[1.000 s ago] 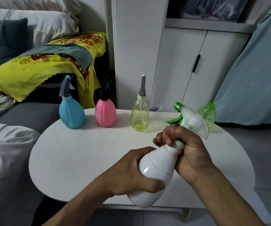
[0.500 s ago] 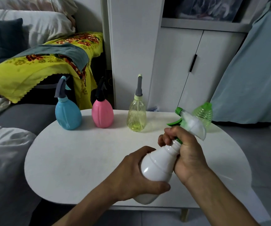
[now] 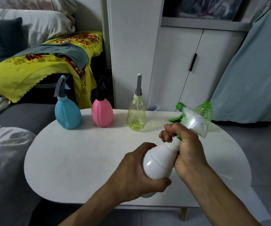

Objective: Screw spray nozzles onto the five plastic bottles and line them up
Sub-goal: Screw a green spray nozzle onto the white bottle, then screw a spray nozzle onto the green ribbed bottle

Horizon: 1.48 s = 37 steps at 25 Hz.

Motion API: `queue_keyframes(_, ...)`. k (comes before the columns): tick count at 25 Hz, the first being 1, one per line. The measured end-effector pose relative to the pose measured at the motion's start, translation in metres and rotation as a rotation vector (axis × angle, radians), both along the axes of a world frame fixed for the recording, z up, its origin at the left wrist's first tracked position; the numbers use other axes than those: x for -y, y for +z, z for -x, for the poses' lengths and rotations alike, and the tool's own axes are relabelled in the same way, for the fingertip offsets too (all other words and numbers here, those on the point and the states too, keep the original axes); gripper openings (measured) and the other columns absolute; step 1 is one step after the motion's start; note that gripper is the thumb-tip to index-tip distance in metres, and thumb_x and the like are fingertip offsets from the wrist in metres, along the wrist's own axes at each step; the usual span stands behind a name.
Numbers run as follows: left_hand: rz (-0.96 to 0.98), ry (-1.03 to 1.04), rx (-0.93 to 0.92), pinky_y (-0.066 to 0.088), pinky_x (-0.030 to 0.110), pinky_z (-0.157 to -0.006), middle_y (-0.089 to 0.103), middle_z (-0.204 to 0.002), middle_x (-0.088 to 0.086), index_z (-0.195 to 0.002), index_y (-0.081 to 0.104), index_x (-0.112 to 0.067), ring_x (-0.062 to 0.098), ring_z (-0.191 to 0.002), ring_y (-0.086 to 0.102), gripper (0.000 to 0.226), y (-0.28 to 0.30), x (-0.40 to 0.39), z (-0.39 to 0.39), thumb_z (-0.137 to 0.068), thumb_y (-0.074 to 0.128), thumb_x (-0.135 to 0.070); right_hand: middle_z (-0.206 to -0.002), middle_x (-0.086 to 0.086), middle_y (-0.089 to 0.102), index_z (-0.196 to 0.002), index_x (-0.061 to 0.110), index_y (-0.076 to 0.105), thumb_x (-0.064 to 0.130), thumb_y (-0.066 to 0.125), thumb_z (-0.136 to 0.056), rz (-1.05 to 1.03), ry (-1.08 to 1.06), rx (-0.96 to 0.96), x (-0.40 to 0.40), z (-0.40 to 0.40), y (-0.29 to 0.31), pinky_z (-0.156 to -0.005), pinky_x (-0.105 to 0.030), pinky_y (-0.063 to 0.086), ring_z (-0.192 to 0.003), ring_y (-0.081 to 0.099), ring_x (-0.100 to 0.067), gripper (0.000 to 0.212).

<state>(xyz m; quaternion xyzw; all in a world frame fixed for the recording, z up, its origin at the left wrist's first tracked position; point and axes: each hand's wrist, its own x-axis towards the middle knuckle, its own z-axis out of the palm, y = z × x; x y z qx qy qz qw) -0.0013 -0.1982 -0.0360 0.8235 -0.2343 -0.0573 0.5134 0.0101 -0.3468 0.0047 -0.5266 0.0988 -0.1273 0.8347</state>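
Observation:
I hold a white bottle (image 3: 160,162) tilted over the near side of the white oval table (image 3: 85,160). My left hand (image 3: 136,173) grips its body from the left. My right hand (image 3: 185,149) is closed around its neck, just under the white and green spray nozzle (image 3: 191,121). At the table's far edge stand a blue bottle (image 3: 67,115), a pink bottle (image 3: 102,114) and a clear yellow bottle (image 3: 136,115), each with a nozzle on. A green bottle (image 3: 204,111) without a visible nozzle stands at the far right, partly hidden behind the nozzle.
A grey sofa (image 3: 25,115) with pillows and a yellow flowered cloth (image 3: 38,66) lies to the left. White cabinet doors (image 3: 180,67) stand behind the table. A pale blue cushion (image 3: 252,70) leans at the right.
The white bottle and both hands have stayed almost in place. My right hand has shifted slightly on the neck, and the nozzle points a little more to the right.

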Motion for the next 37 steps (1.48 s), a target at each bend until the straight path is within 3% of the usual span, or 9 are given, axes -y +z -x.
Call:
queue_keyframes(3,-0.042,0.026,-0.002,0.059,0.027,-0.064,0.064,-0.095,-0.013,-0.112,0.042,-0.045,0.007,-0.082,0.066,0.074,-0.002,-0.004,-0.007,-0.052,0.085,-0.053,-0.057,-0.001,0.059,-0.056,0.021,0.065,0.015,0.072,-0.068,0.044,0.105,-0.01,0.005,-0.004,-0.007,-0.069,-0.029,0.05,-0.063,0.063,-0.015,0.015)
queue_keyframes(5,-0.006,0.053,-0.007,0.059,0.024,-0.065,0.063,-0.098,-0.014,-0.111,0.043,-0.043,0.009,-0.085,0.066,0.071,0.0,-0.009,-0.014,-0.054,0.084,-0.054,-0.08,-0.001,0.074,-0.076,0.024,0.074,0.024,0.079,-0.07,0.163,0.243,0.009,0.008,-0.006,-0.011,-0.077,-0.032,0.053,-0.082,0.071,-0.015,0.008)
queue_keyframes(8,0.203,0.097,-0.074,0.057,0.021,-0.066,0.066,-0.104,-0.015,-0.113,0.052,-0.043,0.007,-0.092,0.067,0.063,0.005,-0.014,-0.024,-0.059,0.084,-0.05,-0.111,0.0,0.074,-0.111,0.03,0.067,0.041,0.082,-0.068,0.438,0.407,-0.026,0.006,-0.004,-0.016,-0.088,-0.042,0.056,-0.104,0.07,-0.021,0.047)
queue_keyframes(11,0.165,0.139,-0.046,0.058,0.027,-0.079,0.059,-0.12,-0.014,-0.125,0.049,-0.046,0.006,-0.105,0.062,0.073,0.005,-0.013,-0.028,-0.06,0.08,-0.058,-0.108,0.003,0.076,-0.108,0.029,0.069,0.044,0.082,-0.066,0.552,0.261,0.004,0.007,-0.007,-0.013,-0.089,-0.047,0.056,-0.1,0.071,-0.019,0.047)
queue_keyframes(14,0.169,0.195,-0.118,0.048,0.03,-0.095,0.052,-0.132,-0.013,-0.135,0.045,-0.039,0.003,-0.117,0.052,0.073,0.002,-0.012,-0.031,-0.072,0.079,-0.052,-0.097,0.008,0.078,-0.097,0.028,0.074,0.037,0.08,-0.069,0.581,0.011,0.051,0.026,-0.02,-0.003,-0.08,-0.035,0.058,-0.088,0.073,-0.011,0.029)
queue_keyframes(19,0.207,0.288,-0.14,0.044,0.027,-0.093,0.056,-0.126,-0.016,-0.127,0.052,-0.04,-0.003,-0.114,0.051,0.048,0.001,-0.017,-0.044,-0.084,0.072,-0.037,-0.102,0.004,0.074,-0.105,0.022,0.07,0.024,0.078,-0.079,0.791,-0.3,-0.013,0.074,-0.084,0.002,-0.076,-0.031,0.053,-0.094,0.068,-0.019,0.028)
queue_keyframes(25,0.133,0.283,-0.092,0.044,0.023,-0.091,0.055,-0.123,-0.027,-0.12,0.055,-0.043,-0.007,-0.113,0.051,0.04,-0.007,-0.014,-0.047,-0.084,0.072,-0.036,-0.112,-0.011,0.071,-0.118,0.012,0.064,0.024,0.075,-0.083,0.995,-0.314,-0.147,0.089,-0.133,-0.057,-0.075,-0.031,0.044,-0.097,0.065,-0.031,0.039)
queue_keyframes(33,0.091,0.27,-0.113,0.046,0.024,-0.091,0.058,-0.119,-0.023,-0.117,0.057,-0.04,-0.006,-0.11,0.053,0.035,-0.007,-0.008,-0.043,-0.085,0.071,-0.033,-0.115,-0.01,0.07,-0.125,0.015,0.058,0.03,0.073,-0.084,0.988,-0.336,-0.13,0.091,-0.135,-0.071,-0.075,-0.036,0.046,-0.101,0.064,-0.032,0.046)
queue_keyframes(37,0.089,0.274,-0.119,0.048,0.026,-0.091,0.059,-0.119,-0.021,-0.115,0.057,-0.04,-0.006,-0.109,0.054,0.034,-0.005,-0.009,-0.04,-0.085,0.071,-0.032,-0.135,-0.009,0.06,-0.139,0.012,0.047,0.035,0.081,-0.075,0.983,-0.217,-0.287,0.096,-0.123,-0.069,-0.084,-0.033,0.044,-0.117,0.059,-0.031,0.076)
